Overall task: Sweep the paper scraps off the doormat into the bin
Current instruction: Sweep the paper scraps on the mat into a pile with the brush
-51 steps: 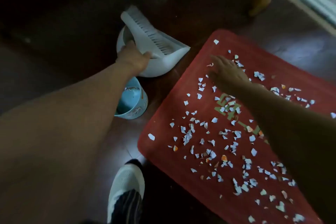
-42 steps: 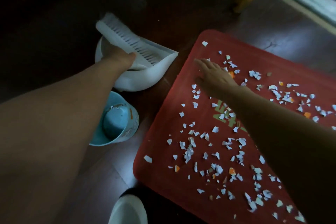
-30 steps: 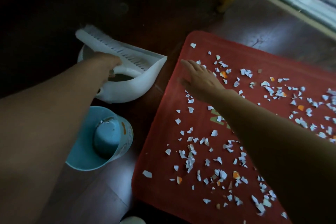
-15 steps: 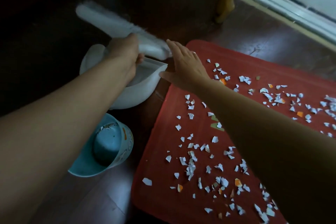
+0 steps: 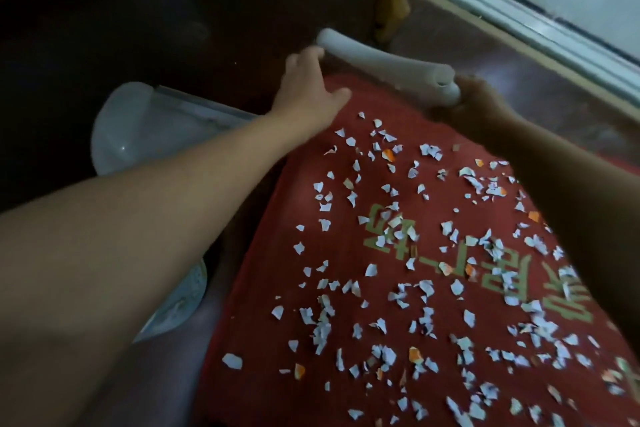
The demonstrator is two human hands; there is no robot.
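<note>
Paper scraps still cover the doormat. The bin sits by its near left edge, the dustpan further along. At the doormat's far edge the brush has changed hands: the right hand grips its handle, and the left hand, fingers loose, rests at its tip. Sweeping can likely start.

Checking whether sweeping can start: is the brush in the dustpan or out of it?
Out. The right hand grips the brush over the doormat's far edge; the dustpan lies apart.
</note>
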